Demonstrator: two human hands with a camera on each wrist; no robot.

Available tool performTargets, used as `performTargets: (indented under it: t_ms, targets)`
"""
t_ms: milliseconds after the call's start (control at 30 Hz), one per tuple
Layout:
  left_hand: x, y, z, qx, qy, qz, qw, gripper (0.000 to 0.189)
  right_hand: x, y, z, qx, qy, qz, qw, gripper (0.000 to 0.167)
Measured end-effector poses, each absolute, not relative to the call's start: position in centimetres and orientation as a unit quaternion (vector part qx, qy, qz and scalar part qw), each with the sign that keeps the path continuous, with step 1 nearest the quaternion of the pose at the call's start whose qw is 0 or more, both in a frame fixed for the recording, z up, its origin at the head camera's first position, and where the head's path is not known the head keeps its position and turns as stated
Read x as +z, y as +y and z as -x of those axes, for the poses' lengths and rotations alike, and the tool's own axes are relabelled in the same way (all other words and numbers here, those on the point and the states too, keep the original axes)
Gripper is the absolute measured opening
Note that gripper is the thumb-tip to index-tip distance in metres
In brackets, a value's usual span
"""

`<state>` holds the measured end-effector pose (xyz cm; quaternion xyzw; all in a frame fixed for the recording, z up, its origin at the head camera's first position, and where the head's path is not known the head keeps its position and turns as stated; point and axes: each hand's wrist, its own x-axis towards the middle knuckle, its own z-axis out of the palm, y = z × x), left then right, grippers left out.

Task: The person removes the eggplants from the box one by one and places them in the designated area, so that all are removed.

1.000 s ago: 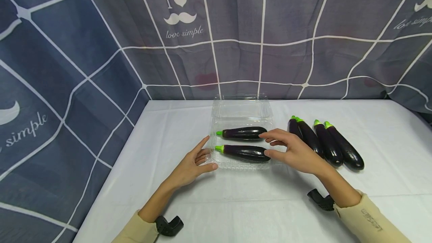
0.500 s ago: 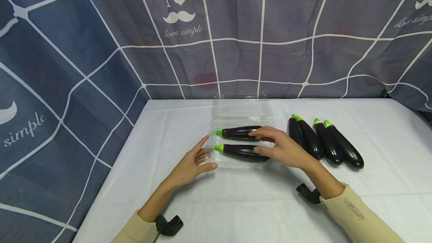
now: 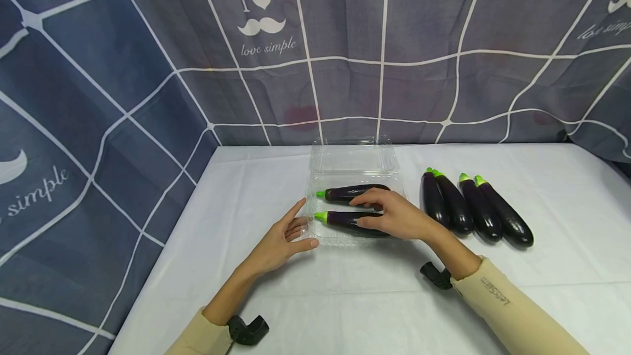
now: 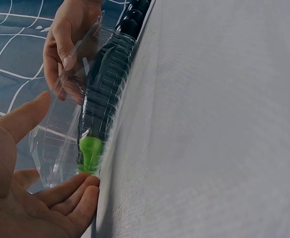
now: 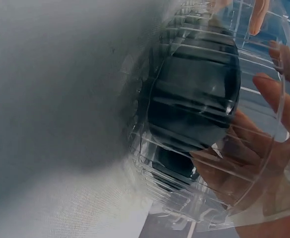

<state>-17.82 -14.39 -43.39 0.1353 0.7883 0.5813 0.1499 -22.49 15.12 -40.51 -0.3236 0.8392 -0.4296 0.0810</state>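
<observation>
A clear plastic clamshell box [image 3: 325, 238] lies with its lid folded back. Inside it are two eggplants, the far one [image 3: 340, 195] and the near one [image 3: 340, 219], both with green stems pointing left. My right hand [image 3: 396, 215] reaches over the box's right part, thumb over the near eggplant and fingers spread above the gap between the two. It covers part of both eggplants; contact is hard to tell. My left hand [image 3: 281, 241] rests at the box's left edge, thumb and fingers apart, with fingertips by the green stem [image 4: 90, 151] in the left wrist view.
Several more eggplants [image 3: 475, 210] lie side by side to the right of the box on the white tablecloth [image 3: 345, 300]. A dark grid-patterned curtain [image 3: 345, 92] hangs behind the table and along its left side.
My right hand has moved left over the eggplants, from their right ends toward their middles. The left hand, the box and the eggplants stay essentially where they were.
</observation>
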Motion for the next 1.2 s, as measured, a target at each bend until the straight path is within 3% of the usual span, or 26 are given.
performTargets:
  t_ms: [533,833,1200]
  targets:
    - [-43.54,-14.53,17.95,0.583,0.786,-0.141,0.148,0.095,-40.83,14.99,22.85,-0.383,0.847,0.354,0.103,0.039]
    - [-43.63,-14.5,17.84,0.586,0.784,-0.137,0.15,0.096,-40.89,14.85,22.67,-0.336,0.86,0.365,0.115,0.048]
    - [-43.55,-14.42,17.69,0.584,0.786,-0.134,0.149,0.096,-41.12,14.84,22.7,-0.323,0.858,0.384,0.11,0.035]
